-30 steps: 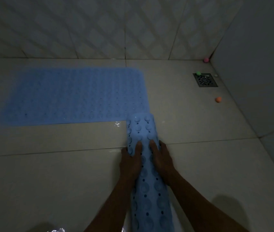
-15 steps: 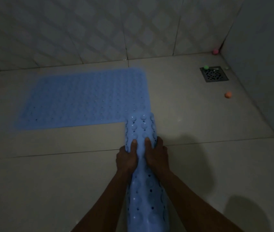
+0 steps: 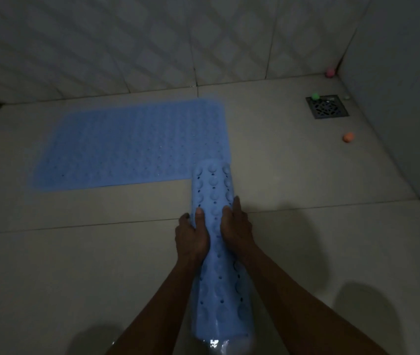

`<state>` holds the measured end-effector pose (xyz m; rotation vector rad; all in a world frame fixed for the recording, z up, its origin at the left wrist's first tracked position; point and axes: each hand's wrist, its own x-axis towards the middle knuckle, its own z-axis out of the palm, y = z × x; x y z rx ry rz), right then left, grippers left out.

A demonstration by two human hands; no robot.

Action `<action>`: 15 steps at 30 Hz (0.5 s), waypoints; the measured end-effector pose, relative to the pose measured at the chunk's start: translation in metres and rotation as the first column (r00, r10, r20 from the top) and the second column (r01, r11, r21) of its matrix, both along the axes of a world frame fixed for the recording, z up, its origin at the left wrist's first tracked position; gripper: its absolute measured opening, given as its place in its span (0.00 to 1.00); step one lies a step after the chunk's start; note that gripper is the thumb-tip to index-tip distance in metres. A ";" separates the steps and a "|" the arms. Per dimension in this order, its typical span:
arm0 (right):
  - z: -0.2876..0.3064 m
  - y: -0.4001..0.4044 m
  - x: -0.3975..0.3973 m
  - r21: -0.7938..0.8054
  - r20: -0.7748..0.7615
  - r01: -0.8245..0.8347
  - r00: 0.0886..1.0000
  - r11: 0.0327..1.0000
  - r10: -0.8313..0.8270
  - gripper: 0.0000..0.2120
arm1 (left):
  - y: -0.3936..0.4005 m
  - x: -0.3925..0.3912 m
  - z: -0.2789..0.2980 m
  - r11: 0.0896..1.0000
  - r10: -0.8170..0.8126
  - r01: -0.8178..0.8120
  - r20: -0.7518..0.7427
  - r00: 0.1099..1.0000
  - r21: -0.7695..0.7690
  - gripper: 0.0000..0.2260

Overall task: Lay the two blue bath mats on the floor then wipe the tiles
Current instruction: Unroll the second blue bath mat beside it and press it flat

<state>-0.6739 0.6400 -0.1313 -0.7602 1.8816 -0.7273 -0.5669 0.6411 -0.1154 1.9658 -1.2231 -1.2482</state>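
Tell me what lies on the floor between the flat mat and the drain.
Nothing: in the head view, only bare tile lies between the flat mat and the drain. A green ball sits at the drain's corner.

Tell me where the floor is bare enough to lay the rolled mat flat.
Bare tiles lie right of the flat mat, between it and the drain, and in front of it, left of the rolled mat gripped by the left hand and right hand. Small balls clutter the drain corner, including an orange ball.

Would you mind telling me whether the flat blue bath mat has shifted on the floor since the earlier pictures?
No. The flat blue bath mat keeps its place against the tile seams; only the camera moved.
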 end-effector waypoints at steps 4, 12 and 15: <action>0.006 0.006 0.016 -0.086 -0.018 -0.154 0.988 0.984 0.153 0.33 | 0.011 0.023 0.001 0.997 -0.069 0.068 -0.006 0.998 -0.032 0.32; 0.027 0.010 0.065 -0.166 -0.270 -0.304 0.929 0.938 0.253 0.35 | 0.014 0.080 0.001 0.996 -0.088 0.088 -0.005 0.996 -0.015 0.32; 0.024 0.011 0.077 -0.150 -0.314 -0.328 0.910 0.933 0.269 0.38 | 0.012 0.101 0.001 0.996 -0.084 0.084 -0.012 0.996 -0.008 0.31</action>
